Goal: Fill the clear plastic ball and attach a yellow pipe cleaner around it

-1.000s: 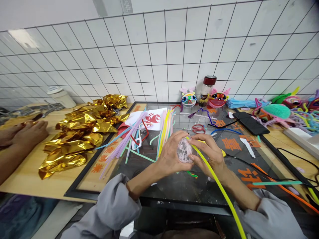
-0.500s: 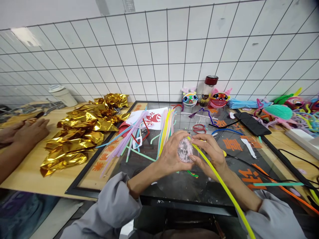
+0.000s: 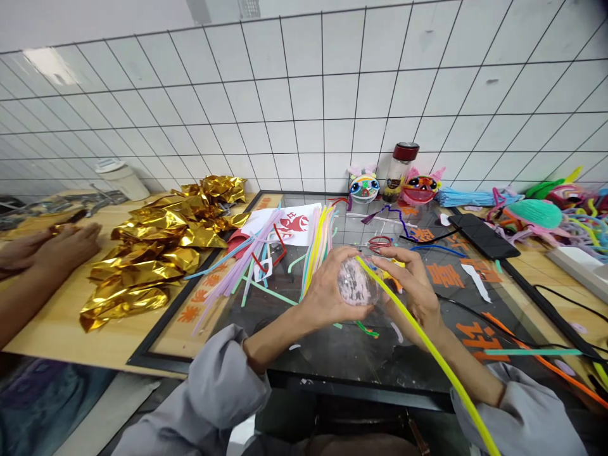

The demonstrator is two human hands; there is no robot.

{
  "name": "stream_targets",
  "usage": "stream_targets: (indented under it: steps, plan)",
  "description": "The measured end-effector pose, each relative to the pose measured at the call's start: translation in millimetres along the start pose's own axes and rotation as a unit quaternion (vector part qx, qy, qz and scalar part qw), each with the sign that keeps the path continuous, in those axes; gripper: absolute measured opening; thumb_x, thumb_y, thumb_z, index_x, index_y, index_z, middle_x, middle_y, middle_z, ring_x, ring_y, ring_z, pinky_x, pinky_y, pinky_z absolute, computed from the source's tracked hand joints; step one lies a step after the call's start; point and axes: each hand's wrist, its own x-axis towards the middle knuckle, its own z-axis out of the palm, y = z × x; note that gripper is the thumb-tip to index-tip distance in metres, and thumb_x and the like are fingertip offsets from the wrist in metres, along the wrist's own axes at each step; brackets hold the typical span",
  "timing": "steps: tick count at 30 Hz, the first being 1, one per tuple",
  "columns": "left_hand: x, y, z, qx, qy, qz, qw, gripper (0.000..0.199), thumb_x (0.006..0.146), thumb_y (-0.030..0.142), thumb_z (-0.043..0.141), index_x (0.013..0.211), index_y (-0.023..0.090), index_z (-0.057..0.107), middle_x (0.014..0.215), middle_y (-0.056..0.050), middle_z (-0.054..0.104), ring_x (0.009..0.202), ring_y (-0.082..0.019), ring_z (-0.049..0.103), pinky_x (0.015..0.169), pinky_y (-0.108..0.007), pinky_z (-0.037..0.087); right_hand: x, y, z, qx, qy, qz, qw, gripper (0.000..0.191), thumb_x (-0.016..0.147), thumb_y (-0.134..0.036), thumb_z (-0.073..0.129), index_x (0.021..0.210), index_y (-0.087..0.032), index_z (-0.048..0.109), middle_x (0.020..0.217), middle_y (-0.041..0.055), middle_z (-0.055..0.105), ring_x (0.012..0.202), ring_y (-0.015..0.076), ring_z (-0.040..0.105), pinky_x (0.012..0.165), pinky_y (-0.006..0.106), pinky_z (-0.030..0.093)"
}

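A clear round piece with a pinkish-white textured inside is held by my left hand, whose fingers wrap round its left side. From its top edge a long yellow strip runs down to the right, past my right wrist. On the right of the round piece is my right hand, fingers curved and apart, its fingertips near the upper part of the strip. Something orange and yellow shows behind my right fingers. Whether the right fingertips touch the piece is hard to tell.
Pastel pipe cleaners and crumpled gold foil lie left. Behind are two decorated masks, a red-lidded bottle and red scissors. A phone lies right. Another person's hands rest far left.
My right fingers have opened away from the round piece, and the thumb no longer shows on its front. My left hand still holds it.
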Motion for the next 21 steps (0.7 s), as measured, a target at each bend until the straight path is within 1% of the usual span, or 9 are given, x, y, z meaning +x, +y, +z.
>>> stream_targets:
  steps: [2, 4, 6, 8, 10, 12, 14, 19, 21]
  plan:
    - [1.1, 3.1, -2.6, -0.016, -0.007, -0.029, 0.999, 0.082, 0.059, 0.03, 0.085, 0.129, 0.022, 0.044, 0.129, -0.011, 0.058, 0.123, -0.03, 0.059, 0.108, -0.047, 0.047, 0.8, -0.1, -1.5, 0.025, 0.005, 0.012, 1.0, 0.05, 0.093, -0.016, 0.054, 0.142, -0.03, 0.053, 0.133, 0.0105, 0.051, 0.126, 0.0269, 0.051, 0.102, 0.046, 0.045]
    - [2.7, 6.2, -4.9, -0.037, -0.013, -0.064, 0.997, 0.08, 0.057, 0.03, 0.085, 0.127, 0.022, 0.045, 0.128, -0.01, 0.059, 0.121, -0.03, 0.06, 0.108, -0.046, 0.047, 2.4, 1.4, -2.1, 0.028, 0.039, 0.037, 0.998, 0.045, 0.093, -0.013, 0.053, 0.135, -0.029, 0.058, 0.129, 0.0097, 0.054, 0.123, 0.0244, 0.053, 0.102, 0.044, 0.045]
    - [4.3, 8.5, -6.3, -0.064, -0.017, -0.104, 0.992, 0.08, 0.056, 0.031, 0.087, 0.125, 0.022, 0.047, 0.126, -0.01, 0.06, 0.119, -0.03, 0.06, 0.107, -0.046, 0.047, 4.1, 5.5, -1.8, 0.026, 0.104, 0.069, 0.992, 0.032, 0.09, -0.014, 0.06, 0.119, -0.026, 0.064, 0.118, 0.0082, 0.06, 0.114, 0.0234, 0.057, 0.099, 0.043, 0.045]
    - [5.7, 9.2, -7.0, -0.097, -0.021, -0.141, 0.985, 0.082, 0.054, 0.033, 0.088, 0.124, 0.021, 0.047, 0.125, -0.01, 0.061, 0.119, -0.03, 0.06, 0.107, -0.045, 0.046, 4.7, 11.5, -1.1, 0.033, 0.177, 0.099, 0.979, 0.013, 0.085, -0.018, 0.071, 0.095, -0.023, 0.065, 0.097, 0.0035, 0.063, 0.096, 0.0209, 0.061, 0.089, 0.038, 0.048]
    - [6.6, 8.5, -7.1, -0.13, -0.023, -0.174, 0.976, 0.086, 0.051, 0.035, 0.09, 0.124, 0.021, 0.046, 0.126, -0.011, 0.06, 0.12, -0.03, 0.059, 0.108, -0.046, 0.045, 4.4, 16.9, -0.7, 0.044, 0.21, 0.13, 0.968, 0.015, 0.082, -0.021, 0.075, 0.078, -0.022, 0.06, 0.08, -0.0008, 0.06, 0.079, 0.0176, 0.06, 0.076, 0.034, 0.047]
    - [7.0, 7.1, -7.0, -0.154, -0.022, -0.199, 0.968, 0.089, 0.049, 0.037, 0.09, 0.125, 0.02, 0.045, 0.127, -0.011, 0.058, 0.121, -0.031, 0.058, 0.109, -0.047, 0.045, 4.0, 19.5, -1.2, 0.044, 0.213, 0.146, 0.965, 0.018, 0.083, -0.022, 0.075, 0.073, -0.022, 0.06, 0.072, -0.0027, 0.059, 0.07, 0.0155, 0.058, 0.069, 0.031, 0.046]
    - [7.3, 5.6, -6.9, -0.162, -0.022, -0.211, 0.964, 0.09, 0.049, 0.039, 0.089, 0.125, 0.02, 0.044, 0.128, -0.011, 0.057, 0.122, -0.031, 0.057, 0.109, -0.047, 0.044, 4.2, 18.6, -2.4, 0.03, 0.2, 0.143, 0.969, 0.016, 0.084, -0.022, 0.074, 0.072, -0.022, 0.063, 0.07, -0.0031, 0.062, 0.068, 0.0147, 0.059, 0.067, 0.03, 0.046]
    - [6.5, 1.8, -6.3, -0.169, -0.022, -0.203, 0.964, 0.091, 0.049, 0.035, 0.088, 0.127, 0.022, 0.043, 0.13, -0.011, 0.056, 0.124, -0.031, 0.057, 0.11, -0.048, 0.045, 7.1, 12.7, -5.6, -0.004, 0.152, 0.114, 0.982, 0.017, 0.09, -0.025, 0.068, 0.073, -0.023, 0.068, 0.071, -0.0001, 0.07, 0.067, 0.0167, 0.065, 0.065, 0.03, 0.052]
    - [5.7, 0.4, -5.6, -0.17, -0.02, -0.202, 0.964, 0.091, 0.05, 0.035, 0.089, 0.128, 0.022, 0.043, 0.13, -0.011, 0.056, 0.124, -0.031, 0.057, 0.109, -0.049, 0.046, 7.9, 12.1, -5.8, -0.026, 0.14, 0.087, 0.986, 0.018, 0.093, -0.024, 0.064, 0.076, -0.023, 0.07, 0.074, 0.0021, 0.072, 0.068, 0.0178, 0.068, 0.064, 0.031, 0.054]
